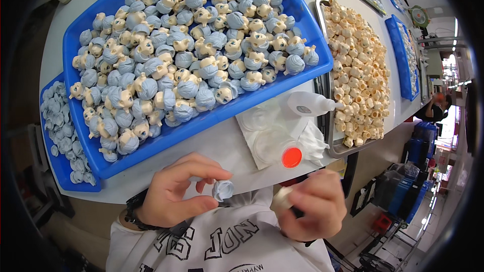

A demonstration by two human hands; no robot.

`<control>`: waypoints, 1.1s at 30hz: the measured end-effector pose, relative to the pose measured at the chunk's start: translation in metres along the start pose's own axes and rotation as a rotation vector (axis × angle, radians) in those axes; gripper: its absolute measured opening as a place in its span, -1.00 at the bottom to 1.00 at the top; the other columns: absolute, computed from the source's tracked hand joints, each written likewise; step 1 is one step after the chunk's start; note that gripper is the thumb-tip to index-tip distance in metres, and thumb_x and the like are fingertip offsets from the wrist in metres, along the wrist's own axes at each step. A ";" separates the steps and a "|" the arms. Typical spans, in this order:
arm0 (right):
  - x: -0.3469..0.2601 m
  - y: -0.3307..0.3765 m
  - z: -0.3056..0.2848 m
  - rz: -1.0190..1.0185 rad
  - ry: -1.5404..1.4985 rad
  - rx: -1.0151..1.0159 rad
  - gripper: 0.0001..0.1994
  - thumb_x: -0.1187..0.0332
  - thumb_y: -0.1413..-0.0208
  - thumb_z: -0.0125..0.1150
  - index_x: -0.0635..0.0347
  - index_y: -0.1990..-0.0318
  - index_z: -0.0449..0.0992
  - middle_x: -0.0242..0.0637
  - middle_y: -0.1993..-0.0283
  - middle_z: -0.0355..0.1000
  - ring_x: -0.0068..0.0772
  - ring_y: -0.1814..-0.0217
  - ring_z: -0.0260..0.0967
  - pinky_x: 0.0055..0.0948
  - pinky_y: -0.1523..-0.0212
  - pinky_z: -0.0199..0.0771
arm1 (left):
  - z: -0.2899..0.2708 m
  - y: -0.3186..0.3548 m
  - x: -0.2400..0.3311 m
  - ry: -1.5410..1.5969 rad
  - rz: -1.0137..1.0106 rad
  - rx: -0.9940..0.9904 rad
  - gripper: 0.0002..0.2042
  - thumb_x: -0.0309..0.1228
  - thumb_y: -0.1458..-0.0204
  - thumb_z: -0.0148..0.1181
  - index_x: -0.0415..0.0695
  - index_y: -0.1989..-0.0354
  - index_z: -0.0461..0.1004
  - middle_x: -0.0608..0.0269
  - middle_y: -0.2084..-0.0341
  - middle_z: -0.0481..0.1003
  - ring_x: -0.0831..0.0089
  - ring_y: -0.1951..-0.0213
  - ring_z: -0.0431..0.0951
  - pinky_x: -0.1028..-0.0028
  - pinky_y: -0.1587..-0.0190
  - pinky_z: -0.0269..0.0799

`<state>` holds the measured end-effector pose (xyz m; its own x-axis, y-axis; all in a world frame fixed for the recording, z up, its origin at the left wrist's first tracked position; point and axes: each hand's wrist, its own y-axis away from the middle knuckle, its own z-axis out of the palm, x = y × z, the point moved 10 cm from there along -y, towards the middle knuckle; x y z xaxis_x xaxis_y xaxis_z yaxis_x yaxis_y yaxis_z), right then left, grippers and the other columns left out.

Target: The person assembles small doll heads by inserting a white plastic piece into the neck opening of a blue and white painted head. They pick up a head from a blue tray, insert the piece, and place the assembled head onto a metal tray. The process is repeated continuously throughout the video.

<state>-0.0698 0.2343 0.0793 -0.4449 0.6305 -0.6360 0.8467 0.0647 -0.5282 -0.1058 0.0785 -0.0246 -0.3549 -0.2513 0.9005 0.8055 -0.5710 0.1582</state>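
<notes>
Pale blue cap: the small hollow cap is pinched between the thumb and fingertips of the left hand, in front of the torso near the desk edge.
Cream piece: a cream piece is gripped by the fingers of the right hand; its outline is blurred, so its long axis cannot be told.
Cap to piece: the two are held apart, the cream piece lying to the right of the cap and slightly nearer the body; each is closest to the hand that grips it. No clear long axis is shown by the rounded cap.
Large blue tray: finished-looking doll heads are heaped in the tray, beyond the left hand.
Metal tray: more cream pieces are piled in it, beyond the right hand.
White bottle: it is seen lying between the metal tray and the hands.
</notes>
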 end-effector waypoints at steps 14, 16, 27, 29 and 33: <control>-0.016 -0.004 0.054 -0.078 -0.208 -0.270 -0.60 0.47 0.45 0.38 0.27 0.29 0.51 -0.26 0.42 0.39 -0.44 0.51 0.28 -0.54 0.56 0.22 | 0.004 -0.001 0.007 -0.179 0.109 -0.118 -0.69 -0.43 0.18 0.28 -0.20 0.19 0.48 0.23 0.28 0.45 0.51 0.30 0.34 0.56 0.35 0.19; -0.018 -0.005 0.056 -0.089 -0.222 -0.312 -0.59 0.37 0.39 0.39 0.28 0.25 0.50 -0.28 0.42 0.39 -0.43 0.49 0.29 -0.53 0.55 0.22 | 0.005 0.000 0.001 -0.090 0.089 -0.174 -0.65 -0.46 0.15 0.26 -0.22 0.13 0.43 0.23 0.26 0.45 0.54 0.29 0.35 0.57 0.35 0.21; -0.053 -0.003 0.080 -0.192 -0.087 -0.391 -0.62 0.20 0.31 0.28 0.26 0.34 0.42 -0.34 0.38 0.31 -0.43 0.41 0.27 -0.52 0.47 0.19 | 0.014 0.038 -0.015 0.282 -0.333 -0.150 -0.43 -0.49 0.00 0.10 -0.25 -0.15 -0.04 0.27 0.33 0.43 0.74 0.35 0.35 0.78 0.45 0.21; -0.064 -0.004 0.089 -0.228 -0.138 -0.400 -0.63 0.21 0.32 0.28 0.27 0.37 0.41 -0.34 0.40 0.28 -0.42 0.45 0.24 -0.51 0.47 0.17 | 0.006 0.046 -0.015 0.252 -0.315 -0.162 -0.44 -0.49 0.01 0.11 -0.26 -0.14 -0.01 0.27 0.36 0.43 0.74 0.35 0.35 0.77 0.45 0.21; -0.077 -0.003 0.108 -0.258 -0.284 -0.385 -0.63 0.21 0.29 0.29 0.27 0.35 0.40 -0.34 0.42 0.28 -0.39 0.48 0.21 -0.45 0.46 0.12 | -0.023 0.072 0.001 -0.002 -0.363 -0.068 -0.50 -0.43 0.03 0.14 -0.30 -0.07 0.13 0.26 0.43 0.46 0.72 0.41 0.37 0.74 0.44 0.23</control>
<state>-0.0694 0.1020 0.0689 -0.6684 0.3264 -0.6684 0.7218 0.5018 -0.4767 -0.0590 0.0194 -0.0218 -0.6107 -0.0208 0.7916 0.5936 -0.6736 0.4403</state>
